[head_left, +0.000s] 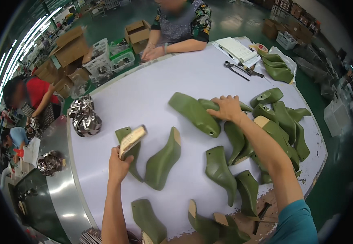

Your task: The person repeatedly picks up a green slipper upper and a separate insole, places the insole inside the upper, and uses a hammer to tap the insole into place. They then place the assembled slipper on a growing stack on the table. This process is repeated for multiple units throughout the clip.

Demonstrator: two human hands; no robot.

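My left hand point(120, 163) is closed on a cream-faced block point(132, 140) with a dark edge, too blurred to identify. Under and beside it lies a green shoe last point(134, 166). Another green last with a tan end point(163, 160) lies just to the right. Farther off, my right hand point(228, 109) reaches over a slim green shoe last point(207, 104), thumb on the near side and fingers across it. A larger green last point(194, 115) lies beside that hand, its broad end pointing away. My right palm hides part of the slim last.
Green lasts are heaped at right point(284, 122), with several more along the near edge. A crumpled silvery bundle point(84, 116) sits at left. Pincers point(236, 70), an open notebook point(236, 51) and a tape roll point(262, 48) lie at the far right. A co-worker's hands point(154, 53) rest on the far edge.
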